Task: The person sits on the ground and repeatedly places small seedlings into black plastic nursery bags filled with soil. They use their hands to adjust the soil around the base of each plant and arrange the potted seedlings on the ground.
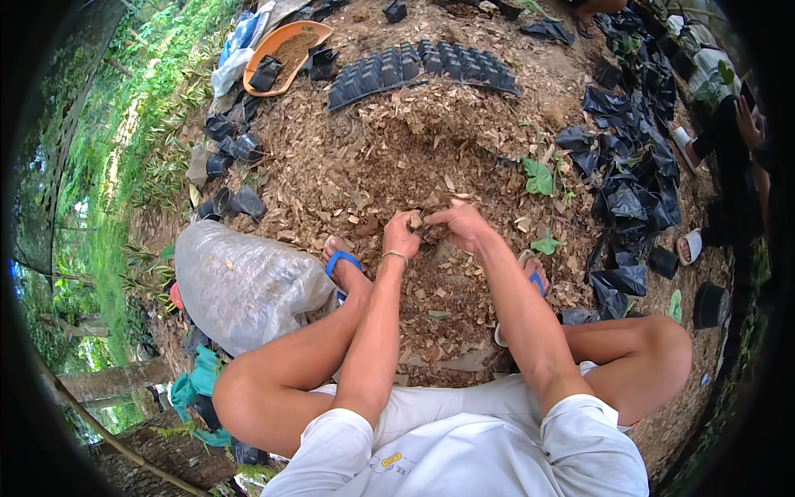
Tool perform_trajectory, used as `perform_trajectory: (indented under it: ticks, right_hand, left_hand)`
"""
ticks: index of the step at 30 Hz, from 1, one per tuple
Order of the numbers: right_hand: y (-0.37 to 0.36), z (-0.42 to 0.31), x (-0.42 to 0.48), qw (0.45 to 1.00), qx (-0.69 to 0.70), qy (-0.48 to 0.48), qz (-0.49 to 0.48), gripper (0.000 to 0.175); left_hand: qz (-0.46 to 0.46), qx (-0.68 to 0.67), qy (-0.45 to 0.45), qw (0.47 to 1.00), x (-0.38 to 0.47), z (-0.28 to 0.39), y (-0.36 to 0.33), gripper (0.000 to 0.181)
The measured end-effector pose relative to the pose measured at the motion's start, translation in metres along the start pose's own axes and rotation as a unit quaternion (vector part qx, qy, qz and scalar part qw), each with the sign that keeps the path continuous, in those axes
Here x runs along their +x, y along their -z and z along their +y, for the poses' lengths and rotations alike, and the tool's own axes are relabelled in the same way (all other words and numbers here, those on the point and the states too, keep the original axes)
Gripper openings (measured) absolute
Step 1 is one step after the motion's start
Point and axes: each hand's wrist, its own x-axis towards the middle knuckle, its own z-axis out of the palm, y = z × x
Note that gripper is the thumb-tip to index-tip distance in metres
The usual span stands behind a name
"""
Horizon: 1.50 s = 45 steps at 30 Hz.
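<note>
My left hand (402, 236), with a thin band at its wrist, pinches a tan wood chip (415, 220) between thumb and fingers. Close on its right, my right hand (461, 226) curls over dark brown chips, its index finger stretched toward the left hand. How much lies within that palm is hidden. Both hands are low over a heap of wood chips (397, 155) spread between and beyond my feet. A filled, whitish plastic sack (248, 279) leans beside my left leg.
Black seedling trays (422, 62) lie upside down beyond the heap. An orange basin (292, 53) holds brown soil and a black pot. Black plastic bags (627, 161) pile along the right, near another person's sandalled foot (688, 247). Small black pots (233, 149) stand at left.
</note>
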Motion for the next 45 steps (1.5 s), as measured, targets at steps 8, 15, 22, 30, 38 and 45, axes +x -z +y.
perform_trajectory:
  ticks: [8,15,22,30,38,45]
  right_hand:
    - [-0.019,-0.009,0.001,0.977,-0.187,-0.090,0.043,0.062]
    - [-0.013,-0.023,-0.004,0.978,-0.197,-0.046,0.050,0.063]
    - [-0.002,0.012,0.009,0.674,-0.720,0.165,-0.004,0.038]
    - [-0.010,0.053,0.017,0.656,-0.735,0.169,0.014,0.034]
    - [-0.002,0.057,0.025,0.691,-0.672,0.263,0.050,0.029]
    - [0.008,0.027,0.039,0.780,-0.591,0.203,0.015,0.032]
  left_hand:
    - [-0.008,0.020,-0.033,0.999,0.005,0.001,0.008,0.053]
    - [-0.019,-0.012,0.009,1.000,0.008,0.005,0.009,0.049]
    - [-0.013,0.026,-0.014,0.999,0.008,0.008,0.013,0.047]
    - [-0.017,0.036,0.015,0.999,0.002,0.004,0.013,0.053]
    - [-0.033,0.026,0.011,0.999,0.006,0.003,0.007,0.049]
    - [-0.020,0.110,0.055,0.992,0.000,0.009,0.003,0.047]
